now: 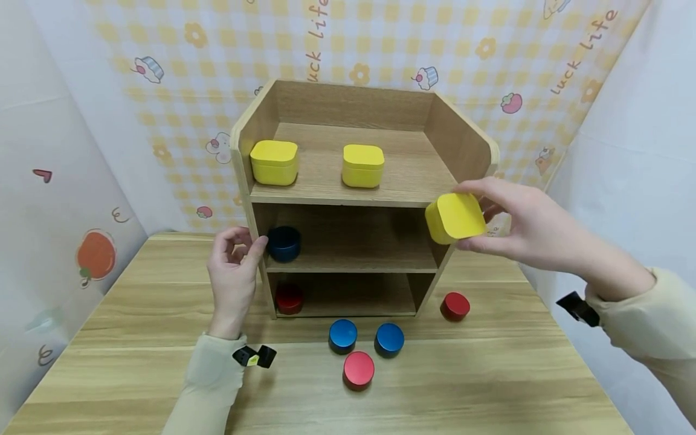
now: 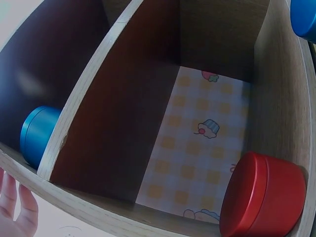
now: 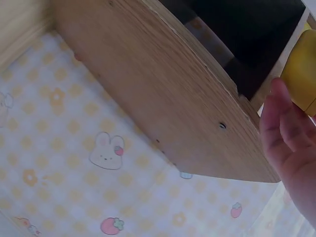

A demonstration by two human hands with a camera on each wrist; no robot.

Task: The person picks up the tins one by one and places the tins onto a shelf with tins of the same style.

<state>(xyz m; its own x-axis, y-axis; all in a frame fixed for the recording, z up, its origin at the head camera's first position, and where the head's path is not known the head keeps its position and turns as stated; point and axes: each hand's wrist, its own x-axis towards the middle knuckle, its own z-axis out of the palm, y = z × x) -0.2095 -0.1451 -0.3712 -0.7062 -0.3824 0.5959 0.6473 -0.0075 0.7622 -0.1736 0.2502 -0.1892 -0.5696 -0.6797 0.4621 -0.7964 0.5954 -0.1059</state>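
My right hand [image 1: 522, 223] grips a yellow rounded-square box [image 1: 455, 217] between thumb and fingers, tilted, in front of the shelf's right side panel. The right wrist view shows this yellow box [image 3: 302, 71] at its right edge, beside the fingers. At the shelf's left panel is my left hand [image 1: 234, 272], its thumb at the front edge and its fingers loosely bent outside. The wooden shelf unit [image 1: 348, 196] has two yellow boxes on top, the left one [image 1: 274, 163] by the side panel and the other [image 1: 362, 166] near the middle.
A dark blue round tin [image 1: 284, 244] sits at the left of the middle shelf, a red tin [image 1: 289, 299] below it. Before the unit stand two blue tins [image 1: 343, 336] and a red tin [image 1: 359, 370]. Another red tin [image 1: 455, 306] is at right on the wooden table [image 1: 489, 386].
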